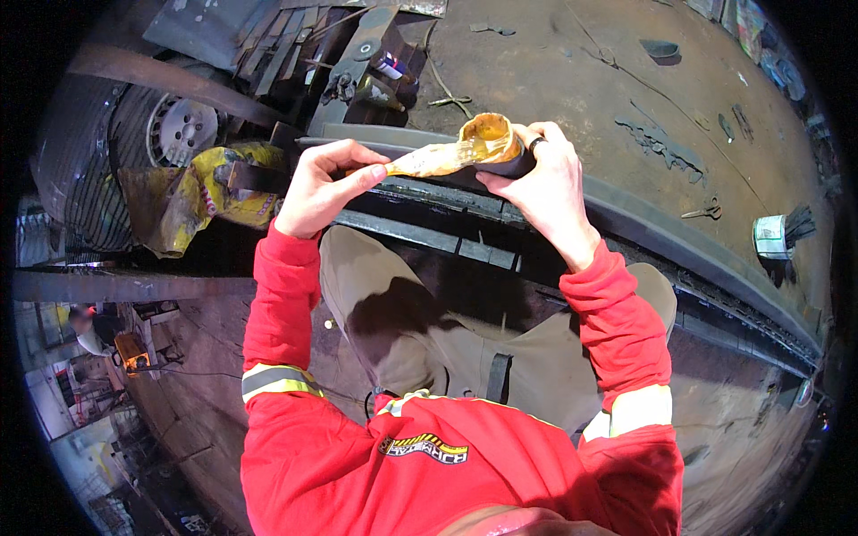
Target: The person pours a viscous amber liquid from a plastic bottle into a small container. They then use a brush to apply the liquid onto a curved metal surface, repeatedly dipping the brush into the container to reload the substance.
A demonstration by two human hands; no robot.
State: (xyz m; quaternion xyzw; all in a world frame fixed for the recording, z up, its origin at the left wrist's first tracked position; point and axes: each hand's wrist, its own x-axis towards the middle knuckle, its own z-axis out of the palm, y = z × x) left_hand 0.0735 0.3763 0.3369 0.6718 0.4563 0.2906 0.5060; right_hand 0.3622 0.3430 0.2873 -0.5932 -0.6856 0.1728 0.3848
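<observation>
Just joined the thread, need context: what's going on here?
A person in red sleeves is handling a hollow roll with a crumpled yellowish strip. The right hand grips the roll; the left hand pinches the strip's far end between thumb and fingers. The strip stretches between the hands, running up to the roll. Off to the right, scissors and a white tin of dark sticks sit on the brown surface.

Roll in the right hand, its strip reaching leftward to the left hand; wheel farther left, near a sack; scissors at right, near a can containing rods.
</observation>
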